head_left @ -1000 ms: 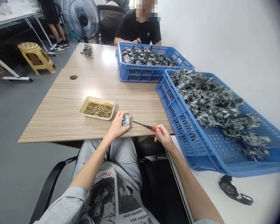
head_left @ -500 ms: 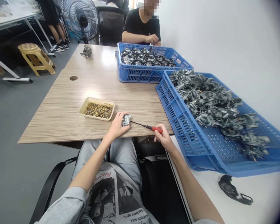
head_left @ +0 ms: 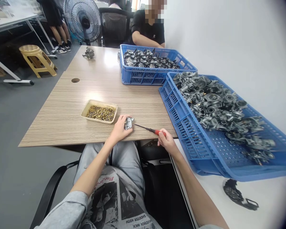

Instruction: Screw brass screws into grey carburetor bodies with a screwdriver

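Observation:
My left hand (head_left: 119, 128) is closed around a small grey metal carburetor body (head_left: 129, 123), holding it on the table near the front edge. In my right hand (head_left: 166, 140) is a screwdriver with a red and black handle (head_left: 156, 131). Its thin dark shaft points left at the carburetor body, and the tip lies just off its right side. Left of my left hand stands a shallow cream tray (head_left: 83, 113) holding many small brass pieces (head_left: 101, 113). My fingers partly cover the carburetor body.
A blue crate (head_left: 193, 140) heaped with grey carburetor bodies stands at right, with a second filled crate (head_left: 143, 76) behind it. One metal part (head_left: 89, 53) sits at the table's far left. A black watch-like object (head_left: 238, 194) lies at lower right. A co-worker (head_left: 149, 33) sits opposite.
The screwdriver tip has shifted slightly right, away from the carburetor body. My left hand keeps its place. The co-worker's raised hand has dropped behind the far crate.

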A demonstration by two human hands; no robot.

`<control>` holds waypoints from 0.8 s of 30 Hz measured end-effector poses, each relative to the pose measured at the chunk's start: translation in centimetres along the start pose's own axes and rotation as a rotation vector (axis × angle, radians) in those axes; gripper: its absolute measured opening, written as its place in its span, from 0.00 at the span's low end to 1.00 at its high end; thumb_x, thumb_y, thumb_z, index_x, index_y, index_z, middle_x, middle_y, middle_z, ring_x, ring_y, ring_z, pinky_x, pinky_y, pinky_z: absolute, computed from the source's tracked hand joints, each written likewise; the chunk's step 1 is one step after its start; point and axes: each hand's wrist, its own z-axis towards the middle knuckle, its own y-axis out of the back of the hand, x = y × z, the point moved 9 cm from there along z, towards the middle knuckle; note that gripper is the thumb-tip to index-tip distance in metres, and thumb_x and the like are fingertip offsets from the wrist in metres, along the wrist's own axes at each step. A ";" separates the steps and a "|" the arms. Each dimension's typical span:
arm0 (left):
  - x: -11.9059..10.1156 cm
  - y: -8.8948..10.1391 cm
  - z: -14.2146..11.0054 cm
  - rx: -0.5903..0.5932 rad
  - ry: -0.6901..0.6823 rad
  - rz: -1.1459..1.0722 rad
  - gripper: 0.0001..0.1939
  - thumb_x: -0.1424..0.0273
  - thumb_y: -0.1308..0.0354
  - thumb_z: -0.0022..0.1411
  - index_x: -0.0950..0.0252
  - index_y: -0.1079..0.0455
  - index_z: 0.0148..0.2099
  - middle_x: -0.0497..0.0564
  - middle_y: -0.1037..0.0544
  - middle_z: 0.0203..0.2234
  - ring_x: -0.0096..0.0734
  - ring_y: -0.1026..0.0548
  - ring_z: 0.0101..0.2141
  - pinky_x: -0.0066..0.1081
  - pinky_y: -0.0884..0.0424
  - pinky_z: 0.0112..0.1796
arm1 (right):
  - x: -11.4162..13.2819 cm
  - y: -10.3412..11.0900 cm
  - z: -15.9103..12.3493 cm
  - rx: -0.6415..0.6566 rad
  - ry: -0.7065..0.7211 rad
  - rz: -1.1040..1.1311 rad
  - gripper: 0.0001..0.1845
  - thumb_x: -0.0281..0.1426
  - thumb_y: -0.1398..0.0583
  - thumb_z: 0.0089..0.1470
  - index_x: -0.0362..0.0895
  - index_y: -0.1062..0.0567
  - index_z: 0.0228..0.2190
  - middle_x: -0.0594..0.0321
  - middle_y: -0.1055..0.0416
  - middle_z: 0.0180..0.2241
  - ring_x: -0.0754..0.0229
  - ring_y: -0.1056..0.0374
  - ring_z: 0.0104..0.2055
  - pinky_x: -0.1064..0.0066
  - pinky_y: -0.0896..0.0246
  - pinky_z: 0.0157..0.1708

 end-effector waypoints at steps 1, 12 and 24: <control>0.0 0.0 0.0 0.000 -0.001 0.001 0.25 0.75 0.38 0.58 0.59 0.34 0.57 0.54 0.27 0.53 0.43 0.27 0.57 0.41 0.30 0.59 | 0.0 0.0 0.0 0.000 0.002 0.006 0.22 0.55 0.42 0.66 0.50 0.38 0.36 0.79 0.48 0.17 0.65 0.49 0.17 0.69 0.37 0.23; -0.2 0.1 0.0 0.004 -0.003 0.007 0.26 0.76 0.38 0.57 0.61 0.34 0.58 0.54 0.27 0.53 0.43 0.26 0.56 0.39 0.30 0.59 | -0.3 0.2 0.0 -0.013 0.006 0.032 0.21 0.53 0.42 0.67 0.50 0.38 0.37 0.79 0.49 0.18 0.67 0.50 0.17 0.71 0.37 0.23; 0.1 0.0 0.0 -0.001 -0.007 0.004 0.25 0.75 0.38 0.58 0.60 0.34 0.58 0.55 0.27 0.53 0.42 0.26 0.56 0.39 0.30 0.60 | -0.4 0.2 0.0 0.003 0.018 0.008 0.19 0.51 0.42 0.67 0.50 0.37 0.39 0.79 0.48 0.19 0.66 0.49 0.18 0.69 0.36 0.25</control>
